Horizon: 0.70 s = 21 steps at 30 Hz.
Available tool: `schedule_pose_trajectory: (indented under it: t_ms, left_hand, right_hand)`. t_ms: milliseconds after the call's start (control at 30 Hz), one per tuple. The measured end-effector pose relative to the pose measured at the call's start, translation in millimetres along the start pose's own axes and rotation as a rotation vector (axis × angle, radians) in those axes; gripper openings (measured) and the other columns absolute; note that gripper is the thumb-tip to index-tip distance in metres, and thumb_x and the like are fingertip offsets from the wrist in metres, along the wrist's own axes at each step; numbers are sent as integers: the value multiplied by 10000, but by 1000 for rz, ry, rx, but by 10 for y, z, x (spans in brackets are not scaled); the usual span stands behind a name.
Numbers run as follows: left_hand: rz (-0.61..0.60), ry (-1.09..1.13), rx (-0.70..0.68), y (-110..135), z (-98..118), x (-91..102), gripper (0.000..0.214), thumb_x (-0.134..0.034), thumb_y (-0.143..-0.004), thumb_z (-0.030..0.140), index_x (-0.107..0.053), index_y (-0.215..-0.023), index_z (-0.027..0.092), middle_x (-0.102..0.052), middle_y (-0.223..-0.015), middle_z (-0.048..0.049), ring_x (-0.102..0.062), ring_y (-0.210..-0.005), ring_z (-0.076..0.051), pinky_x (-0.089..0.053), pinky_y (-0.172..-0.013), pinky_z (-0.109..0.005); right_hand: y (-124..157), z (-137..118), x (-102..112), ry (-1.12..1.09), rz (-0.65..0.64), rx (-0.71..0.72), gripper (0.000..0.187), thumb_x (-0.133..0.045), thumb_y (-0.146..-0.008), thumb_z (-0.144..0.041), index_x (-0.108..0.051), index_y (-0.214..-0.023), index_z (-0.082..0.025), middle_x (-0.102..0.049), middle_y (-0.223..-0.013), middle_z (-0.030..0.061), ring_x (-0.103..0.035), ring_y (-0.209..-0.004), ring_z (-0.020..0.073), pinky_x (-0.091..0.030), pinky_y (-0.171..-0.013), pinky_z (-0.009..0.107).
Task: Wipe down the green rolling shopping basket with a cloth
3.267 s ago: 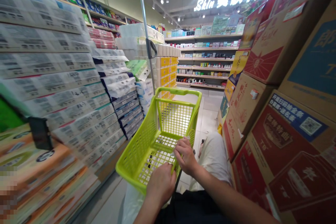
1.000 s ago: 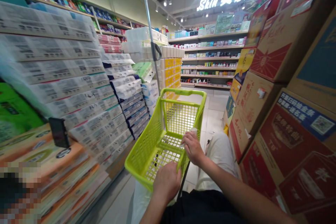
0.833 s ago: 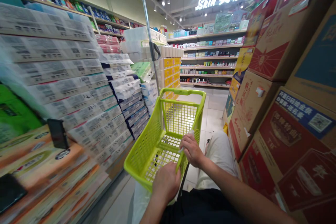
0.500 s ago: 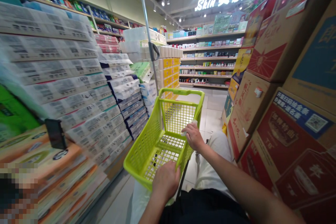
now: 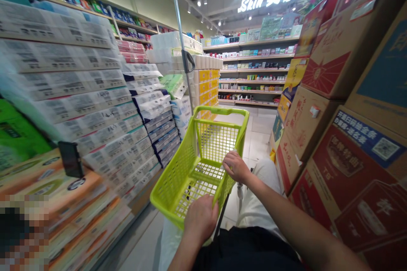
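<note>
A lime-green plastic shopping basket (image 5: 173, 178) with latticed walls and a raised back frame stands tilted in front of me, apparently a cart basket. My left hand (image 5: 201, 217) is closed round its near rim. Farther along the right-hand rim, my right hand (image 5: 235, 167) grips the edge with curled fingers. A small whitish bit shows at the knuckles of that hand, too small to name. A metal pole (image 5: 178, 12) with a dark grey clip rises behind the basket. My legs in pale trousers lie on either side beneath it.
Stacked paper packs (image 5: 95, 93) line the left; a black upright device (image 5: 70, 159) sits on orange packs (image 5: 92, 182). Cardboard cartons (image 5: 321, 67) tower on the right. Between them runs a tiled floor (image 5: 259, 137) toward product shelves (image 5: 254, 56).
The right hand's fingers have curled more closely over the basket rim, and less of the whitish bit shows. The view has shifted slightly. My left hand keeps its grip.
</note>
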<state>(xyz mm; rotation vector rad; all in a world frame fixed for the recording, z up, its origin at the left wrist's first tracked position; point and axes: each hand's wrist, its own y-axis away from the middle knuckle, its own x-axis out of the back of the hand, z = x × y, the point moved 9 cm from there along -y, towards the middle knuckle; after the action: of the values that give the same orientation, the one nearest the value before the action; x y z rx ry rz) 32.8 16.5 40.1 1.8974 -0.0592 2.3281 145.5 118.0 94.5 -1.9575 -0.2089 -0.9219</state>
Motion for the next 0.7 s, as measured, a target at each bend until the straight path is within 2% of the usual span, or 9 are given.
schedule_pose_trajectory:
  t_ms: [67, 167, 233, 300, 400, 500, 567, 633, 700]
  left_hand:
    - [8, 2, -4, -15, 6, -1, 339, -297, -948, 305, -619, -950, 200, -674, -980, -68, -635, -933, -206, -424, -790, -312]
    - [1, 5, 2, -21, -5, -7, 316, -314, -939, 291, -617, -947, 199, -674, -980, -68, -636, -935, -206, -423, -789, -311]
    - [-6, -1, 5, -9, -16, -6, 298, -331, -929, 277, -617, -946, 197, -675, -977, -71, -636, -939, -208, -420, -791, -310]
    - [-5, -7, 3, 8, -24, 2, 302, -327, -930, 273, -618, -944, 195, -676, -975, -73, -634, -936, -210, -418, -790, -310]
    - [-4, -4, 2, 25, -28, 7, 334, -302, -947, 295, -622, -939, 198, -677, -974, -71, -632, -928, -204, -415, -786, -305]
    - [-7, -2, 2, 15, -21, -1, 342, -302, -952, 313, -622, -944, 193, -676, -977, -71, -629, -934, -200, -411, -789, -298]
    - [-10, -2, 3, 0, -15, -9, 338, -304, -952, 317, -618, -950, 191, -674, -983, -72, -628, -938, -200, -412, -789, -297]
    - [-6, 0, 4, -13, -10, -9, 331, -305, -951, 311, -615, -949, 194, -674, -985, -70, -630, -939, -202, -414, -791, -302]
    - [-2, -2, -1, -17, -5, -6, 319, -310, -946, 297, -613, -944, 198, -676, -984, -68, -633, -940, -205, -414, -791, -307]
  right_hand:
    - [34, -26, -2, -1, 49, -51, 228, -441, -889, -197, -540, -684, -210, -531, -734, 34, -461, -811, 196, -396, -875, 379]
    - [199, -267, -79, -47, 97, -90, 194, -460, -890, -207, -546, -716, -214, -534, -764, 29, -472, -849, 199, -358, -963, 415]
    - [298, -430, -135, -76, 91, -75, 173, -451, -897, -205, -559, -763, -215, -551, -808, 34, -481, -889, 203, -348, -978, 419]
    - [322, -510, -176, -69, 29, -6, 171, -445, -901, -205, -570, -784, -217, -562, -827, 39, -483, -900, 205, -367, -947, 402]
    - [217, -353, -151, -5, -77, 90, 210, -444, -903, -206, -572, -737, -218, -553, -768, 35, -473, -827, 197, -402, -840, 362]
    - [37, 31, 4, 43, -43, 19, 247, -423, -919, -204, -572, -723, -215, -558, -768, 44, -473, -837, 201, -407, -830, 356]
    - [-11, 171, 56, 46, 5, -54, 251, -411, -926, -199, -575, -736, -214, -564, -788, 47, -478, -864, 204, -403, -881, 375]
    - [40, 113, 27, 27, 49, -96, 246, -409, -924, -188, -573, -743, -214, -563, -795, 44, -483, -879, 204, -377, -955, 409]
    - [166, -108, -54, -22, 86, -98, 225, -416, -918, -180, -573, -761, -216, -568, -809, 40, -488, -914, 207, -334, -1018, 437]
